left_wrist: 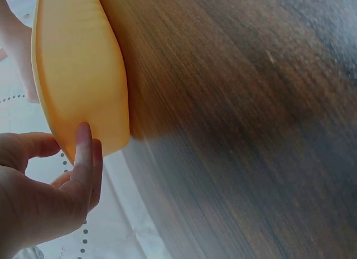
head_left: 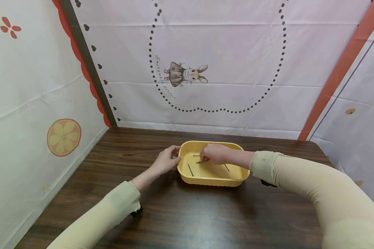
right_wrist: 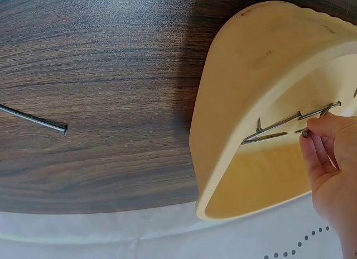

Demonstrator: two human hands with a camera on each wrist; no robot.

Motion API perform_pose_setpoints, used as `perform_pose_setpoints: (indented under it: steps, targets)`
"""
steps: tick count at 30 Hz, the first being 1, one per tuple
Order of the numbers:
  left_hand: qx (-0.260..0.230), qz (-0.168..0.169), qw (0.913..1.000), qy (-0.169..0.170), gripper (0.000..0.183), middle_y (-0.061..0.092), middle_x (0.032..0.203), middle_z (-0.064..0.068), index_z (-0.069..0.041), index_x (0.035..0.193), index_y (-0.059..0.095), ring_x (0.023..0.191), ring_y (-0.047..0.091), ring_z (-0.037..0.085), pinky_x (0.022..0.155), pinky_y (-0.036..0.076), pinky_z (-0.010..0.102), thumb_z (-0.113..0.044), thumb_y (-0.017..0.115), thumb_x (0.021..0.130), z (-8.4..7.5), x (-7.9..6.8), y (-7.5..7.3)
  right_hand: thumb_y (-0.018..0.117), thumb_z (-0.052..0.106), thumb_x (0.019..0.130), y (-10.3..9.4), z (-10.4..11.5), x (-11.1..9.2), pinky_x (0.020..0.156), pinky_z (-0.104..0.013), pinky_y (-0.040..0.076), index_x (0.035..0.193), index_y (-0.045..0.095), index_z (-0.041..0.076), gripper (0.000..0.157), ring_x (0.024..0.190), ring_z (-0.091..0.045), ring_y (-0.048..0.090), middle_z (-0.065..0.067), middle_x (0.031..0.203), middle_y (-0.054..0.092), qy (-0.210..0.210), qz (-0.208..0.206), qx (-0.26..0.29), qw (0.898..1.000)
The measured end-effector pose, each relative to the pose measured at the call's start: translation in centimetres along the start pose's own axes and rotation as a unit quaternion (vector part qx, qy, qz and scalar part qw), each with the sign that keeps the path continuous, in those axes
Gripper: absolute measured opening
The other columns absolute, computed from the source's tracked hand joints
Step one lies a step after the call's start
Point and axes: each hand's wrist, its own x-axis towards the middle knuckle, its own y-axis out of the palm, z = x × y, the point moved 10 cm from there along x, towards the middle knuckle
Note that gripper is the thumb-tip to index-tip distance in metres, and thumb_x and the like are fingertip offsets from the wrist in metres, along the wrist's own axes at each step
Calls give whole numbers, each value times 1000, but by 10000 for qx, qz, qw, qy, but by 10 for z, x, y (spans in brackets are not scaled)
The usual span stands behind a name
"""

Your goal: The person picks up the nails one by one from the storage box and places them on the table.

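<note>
A yellow plastic basin (head_left: 210,182) with rounded corners stands on the table, several dark metal nails (head_left: 190,170) lying loose on its floor. My left hand (head_left: 166,160) holds the basin's left end. In the left wrist view its thumb meets the rim while the fingers (left_wrist: 83,153) lie along the outer wall. My right hand (head_left: 215,154) reaches down inside the basin, thumb and fingertips pinching a nail (right_wrist: 305,133) by its head end. Other nails (right_wrist: 273,126) lie crossed close to these fingertips in the right wrist view.
One more nail (right_wrist: 36,120) lies on the dark wood-grain table (head_left: 187,214), outside the basin; the right arm hides it in the head view. Printed white cloth (head_left: 230,69) hangs behind the table and along both sides.
</note>
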Motion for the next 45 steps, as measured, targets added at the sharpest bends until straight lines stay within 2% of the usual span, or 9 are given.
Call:
perform_pose_setpoints:
  steps: [5,10,14,17,23,28,38,42,45]
  targets:
    - [41,3,10000,40,49,61,125,27,5,141,47,102,69,32,70,64,31,-1,56,93,0,1,1,58,-14,82,-3,5,-3,65,-24,52,88,71,5,23,73,-10,54,-6,85,70,-169,-29,-151,9997]
    - [100,-40,9999,12,48,61,124,26,5,140,48,100,69,29,68,63,30,-1,57,93,1,0,-1,58,-14,82,-9,5,-5,73,-28,58,94,73,5,28,83,-14,65,-6,93,73,-167,-93,-163,9997]
    - [163,-54,9999,20,48,62,123,25,5,140,49,98,70,27,66,63,28,-2,58,93,0,0,-1,54,-16,83,-22,3,-9,76,-31,59,97,74,4,31,90,-19,70,-6,97,74,-102,-346,-45,9993]
    - [187,-42,9998,40,48,62,123,26,6,139,49,97,70,27,65,62,27,-2,58,93,0,0,-1,52,-15,85,-32,2,-14,76,-31,59,96,73,5,31,90,-20,70,-8,98,74,-45,-509,31,9987]
    - [191,-69,9998,56,47,62,122,25,5,139,49,97,70,27,65,62,28,-2,58,93,0,1,-1,52,-16,84,-49,-1,-27,68,-27,55,96,74,4,33,77,-14,62,-11,91,73,-14,-858,169,9962]
    - [218,-87,9997,55,47,64,120,23,4,138,50,98,70,27,66,63,28,-2,58,93,0,1,-1,55,-16,82,-63,-9,-39,65,-23,55,99,75,3,32,76,-15,65,-11,90,74,100,-1239,249,9919]
    - [206,-88,9997,8,47,62,122,23,4,139,50,99,69,27,66,62,28,-2,58,93,2,1,-1,57,-18,79,-86,-38,-64,68,-28,58,103,75,3,36,80,-18,66,-14,94,74,519,-1758,695,9806]
    - [234,-49,9997,29,47,62,123,24,4,140,49,100,69,27,66,62,27,-3,58,93,1,1,1,57,-18,78,-92,-49,-75,67,-30,56,101,75,3,36,77,-17,63,-12,89,73,700,-1970,765,9749]
    - [260,-49,9996,65,47,62,123,24,4,139,49,100,68,27,65,62,27,-3,58,93,1,1,1,56,-17,79,-94,-59,-83,66,-28,54,99,75,4,35,76,-16,61,-8,84,71,1005,-2097,735,9698]
